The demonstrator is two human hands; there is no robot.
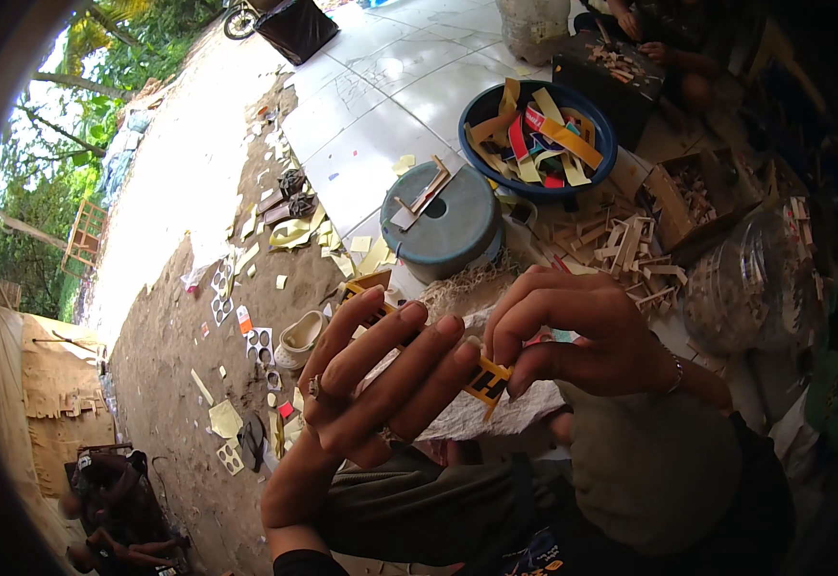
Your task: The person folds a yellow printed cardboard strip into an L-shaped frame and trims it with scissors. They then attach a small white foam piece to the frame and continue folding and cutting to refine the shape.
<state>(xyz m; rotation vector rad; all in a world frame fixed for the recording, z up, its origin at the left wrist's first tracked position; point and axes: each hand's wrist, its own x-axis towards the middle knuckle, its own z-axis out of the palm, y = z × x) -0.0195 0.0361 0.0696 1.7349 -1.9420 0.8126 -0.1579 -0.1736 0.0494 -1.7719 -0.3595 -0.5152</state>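
Note:
A yellow paper or card strip with dark print [486,383] is held in front of my lap. My left hand [371,379] is closed round it, with the fingers side by side across it; part of the strip shows beyond the fingertips at each end. My right hand [582,331] pinches the strip's right end between thumb and fingers. How the strip is folded behind my left fingers is hidden. Just beyond my hands stands a round grey-green plastic stool [409,240] with a hole in its top. A folded pale strip [429,200] lies on it.
A blue basin [464,144] of coloured strips stands beyond the stool. To the right are a pile of small folded pieces [630,248], a cardboard box [664,206] and a clear plastic bag [750,288]. Scraps and a pale clog [301,338] lie left. Another person's hands [654,50] work at upper right.

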